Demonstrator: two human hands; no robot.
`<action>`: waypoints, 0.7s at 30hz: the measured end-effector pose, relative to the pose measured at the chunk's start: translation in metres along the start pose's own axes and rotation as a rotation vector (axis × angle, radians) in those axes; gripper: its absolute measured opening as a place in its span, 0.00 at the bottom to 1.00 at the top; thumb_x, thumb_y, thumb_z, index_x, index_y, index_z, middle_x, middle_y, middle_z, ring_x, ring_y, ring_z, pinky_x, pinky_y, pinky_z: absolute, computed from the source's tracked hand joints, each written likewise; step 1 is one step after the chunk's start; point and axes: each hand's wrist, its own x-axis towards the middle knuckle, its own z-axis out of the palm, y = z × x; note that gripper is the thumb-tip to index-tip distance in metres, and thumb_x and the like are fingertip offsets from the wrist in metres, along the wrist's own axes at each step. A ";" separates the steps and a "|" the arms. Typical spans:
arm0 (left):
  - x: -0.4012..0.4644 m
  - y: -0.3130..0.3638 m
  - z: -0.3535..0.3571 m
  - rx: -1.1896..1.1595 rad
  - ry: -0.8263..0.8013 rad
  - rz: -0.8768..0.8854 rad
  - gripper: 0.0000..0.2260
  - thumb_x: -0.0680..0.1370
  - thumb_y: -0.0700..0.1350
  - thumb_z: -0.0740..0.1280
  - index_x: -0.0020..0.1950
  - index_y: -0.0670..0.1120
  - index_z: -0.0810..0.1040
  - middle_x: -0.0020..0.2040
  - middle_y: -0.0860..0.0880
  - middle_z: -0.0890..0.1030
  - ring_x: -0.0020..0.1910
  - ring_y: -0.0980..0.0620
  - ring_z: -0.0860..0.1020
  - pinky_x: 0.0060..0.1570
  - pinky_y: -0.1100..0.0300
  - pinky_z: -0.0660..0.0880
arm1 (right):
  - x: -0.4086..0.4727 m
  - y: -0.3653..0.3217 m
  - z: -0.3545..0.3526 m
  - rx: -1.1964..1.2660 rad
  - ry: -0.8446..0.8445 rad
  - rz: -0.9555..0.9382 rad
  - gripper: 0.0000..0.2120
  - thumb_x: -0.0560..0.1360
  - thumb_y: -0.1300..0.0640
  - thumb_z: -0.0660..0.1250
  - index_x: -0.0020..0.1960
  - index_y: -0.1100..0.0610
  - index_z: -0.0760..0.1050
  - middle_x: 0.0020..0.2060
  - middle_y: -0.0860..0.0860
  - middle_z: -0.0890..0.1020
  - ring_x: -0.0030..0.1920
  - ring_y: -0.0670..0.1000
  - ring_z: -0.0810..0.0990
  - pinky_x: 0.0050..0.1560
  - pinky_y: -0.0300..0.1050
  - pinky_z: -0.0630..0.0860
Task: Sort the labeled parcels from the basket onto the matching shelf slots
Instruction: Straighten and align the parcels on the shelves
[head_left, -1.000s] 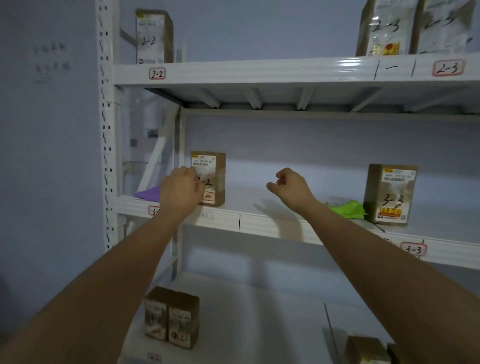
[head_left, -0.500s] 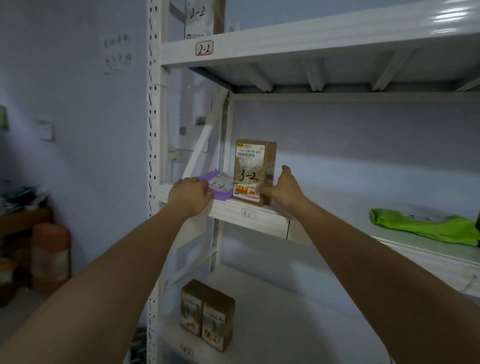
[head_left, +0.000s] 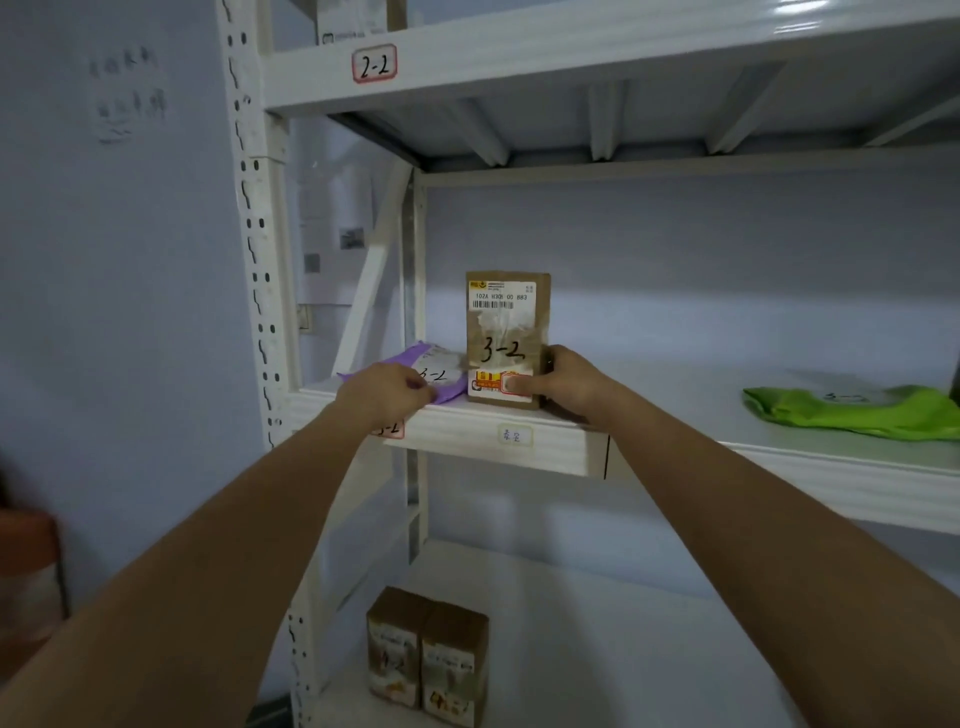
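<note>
right hand (head_left: 563, 382): was clear of 3-2 box (head_left: 506, 338), now grips it | left hand (head_left: 384, 392): now on purple mailer (head_left: 441, 376)

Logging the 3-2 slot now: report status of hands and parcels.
Left hand grips purple 3-2 mailer, flat on shelf. Right hand grips upright brown 3-2 box. Nothing in the way.

The scene is dimly lit with a bluish cast. Glare is seen on the upper shelf edge (head_left: 810, 21). Straight lines are bowed towards the edges, and the periphery is softened.
</note>
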 end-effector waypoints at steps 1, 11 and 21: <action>0.003 -0.002 0.000 -0.001 -0.006 0.021 0.18 0.78 0.60 0.58 0.62 0.55 0.78 0.60 0.48 0.79 0.56 0.49 0.76 0.55 0.56 0.72 | -0.001 -0.001 0.001 0.021 0.008 0.012 0.24 0.69 0.54 0.75 0.62 0.59 0.73 0.58 0.53 0.81 0.56 0.54 0.80 0.63 0.52 0.75; 0.025 -0.014 0.010 0.080 0.064 0.121 0.20 0.78 0.63 0.55 0.56 0.55 0.81 0.35 0.54 0.76 0.39 0.55 0.74 0.39 0.61 0.67 | -0.001 -0.005 0.020 -0.220 0.185 0.066 0.26 0.73 0.47 0.69 0.66 0.58 0.71 0.60 0.54 0.80 0.58 0.54 0.79 0.62 0.49 0.74; 0.032 -0.017 0.019 0.006 -0.017 0.125 0.23 0.79 0.63 0.51 0.60 0.50 0.76 0.57 0.46 0.79 0.55 0.47 0.76 0.52 0.55 0.72 | -0.011 -0.013 0.027 -0.482 0.348 0.164 0.24 0.76 0.43 0.64 0.58 0.63 0.70 0.57 0.58 0.78 0.51 0.56 0.76 0.49 0.46 0.71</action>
